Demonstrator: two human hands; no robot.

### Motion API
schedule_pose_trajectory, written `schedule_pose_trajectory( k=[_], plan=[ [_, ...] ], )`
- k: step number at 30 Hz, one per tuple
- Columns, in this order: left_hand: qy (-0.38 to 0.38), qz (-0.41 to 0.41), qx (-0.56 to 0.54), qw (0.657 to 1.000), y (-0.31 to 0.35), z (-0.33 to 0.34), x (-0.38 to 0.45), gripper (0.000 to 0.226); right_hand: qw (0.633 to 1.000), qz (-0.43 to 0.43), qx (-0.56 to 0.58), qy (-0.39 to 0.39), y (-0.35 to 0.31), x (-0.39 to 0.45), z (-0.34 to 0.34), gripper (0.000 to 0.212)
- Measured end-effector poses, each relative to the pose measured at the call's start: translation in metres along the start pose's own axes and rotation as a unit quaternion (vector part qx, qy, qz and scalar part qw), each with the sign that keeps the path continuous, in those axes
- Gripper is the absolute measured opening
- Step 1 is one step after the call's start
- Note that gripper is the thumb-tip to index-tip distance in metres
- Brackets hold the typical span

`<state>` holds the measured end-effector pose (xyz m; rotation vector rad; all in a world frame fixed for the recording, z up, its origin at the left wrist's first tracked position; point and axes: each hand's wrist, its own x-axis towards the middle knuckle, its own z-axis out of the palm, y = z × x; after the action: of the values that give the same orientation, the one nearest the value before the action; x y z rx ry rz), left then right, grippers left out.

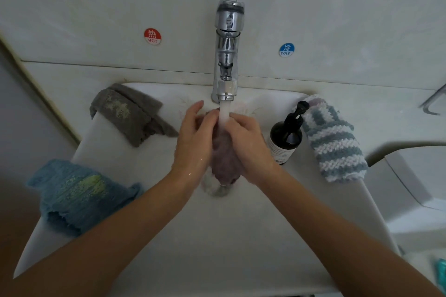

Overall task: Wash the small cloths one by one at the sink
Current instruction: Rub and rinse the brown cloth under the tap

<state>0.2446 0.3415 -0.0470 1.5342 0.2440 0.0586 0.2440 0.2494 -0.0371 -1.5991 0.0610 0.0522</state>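
Hard to see much of the wet mauve terry cloth (223, 159), both hands cover its sides and the water stream (224, 116) from the chrome tap (227, 55) runs right down over its top end. It hangs bunched up in the middle of the white ceramic sink (169, 236), just above the drain, which is mostly hidden behind it. The left hand (193, 137) presses against the cloth's left side, thumb tucked on it, though the index finger sticks out straight toward the tap. The right hand (246, 142) has its fingers curled around the cloth's right side. So both are grasping it, squeezed between them.

On the sink rim: a grey cloth with pale stains (130, 113) draped at the back left, a blue cloth with a yellow-green stain (77, 193) hanging over the front left edge, partly cut off by the left forearm. On the right, a dark pump bottle (286, 135) stands upright, label too small to read, touching a blue-and-white striped knitted cloth (333, 140) lying beside it.

Wall has a red HOT sticker (152, 36) and a blue COLD sticker (286, 49). Something teal (441, 270) is cut off at the bottom right, can't tell what.
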Motion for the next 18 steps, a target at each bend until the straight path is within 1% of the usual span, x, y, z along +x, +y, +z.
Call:
schedule_pose_trajectory(
  k=[1, 3, 5, 7, 8, 10, 12, 14, 15, 18],
  plan=[
    [-0.002, 0.002, 0.012, 1.000, 0.000, 0.000, 0.001, 0.020, 1.000, 0.003, -0.009, 0.002, 0.000, 0.000, 0.000, 0.024],
    [-0.005, 0.004, 0.042, 0.999, 0.000, 0.002, -0.001, 0.026, 0.999, 0.008, -0.022, 0.027, 0.002, 0.001, 0.000, 0.027],
    [-0.011, 0.029, 0.094, 0.995, -0.003, 0.004, -0.005, 0.030, 0.998, 0.002, -0.012, 0.064, 0.005, 0.004, 0.001, 0.029],
    [-0.026, 0.064, 0.134, 0.989, -0.006, 0.007, -0.015, 0.029, 0.994, -0.003, 0.002, 0.109, 0.007, 0.007, 0.000, 0.023],
    [-0.031, 0.074, 0.138, 0.987, -0.007, 0.009, -0.018, 0.026, 0.991, -0.011, 0.018, 0.130, 0.008, 0.008, 0.000, 0.021],
    [-0.039, 0.078, 0.139, 0.986, -0.009, 0.011, -0.023, 0.019, 0.986, -0.036, 0.040, 0.156, 0.009, 0.008, -0.001, 0.024],
    [-0.039, 0.075, 0.118, 0.989, -0.007, 0.014, -0.025, 0.019, 0.982, -0.051, 0.054, 0.174, 0.010, 0.006, 0.002, 0.028],
    [-0.029, 0.055, 0.061, 0.996, -0.004, 0.016, -0.028, 0.018, 0.981, -0.029, 0.069, 0.180, 0.013, 0.004, 0.008, 0.039],
    [-0.019, 0.052, 0.041, 0.998, -0.004, 0.016, -0.030, 0.018, 0.981, -0.015, 0.067, 0.181, 0.015, 0.003, 0.010, 0.040],
    [0.017, 0.088, 0.074, 0.993, -0.007, 0.016, -0.024, 0.022, 0.984, 0.003, 0.048, 0.173, 0.015, 0.001, 0.014, 0.034]
  ],
)
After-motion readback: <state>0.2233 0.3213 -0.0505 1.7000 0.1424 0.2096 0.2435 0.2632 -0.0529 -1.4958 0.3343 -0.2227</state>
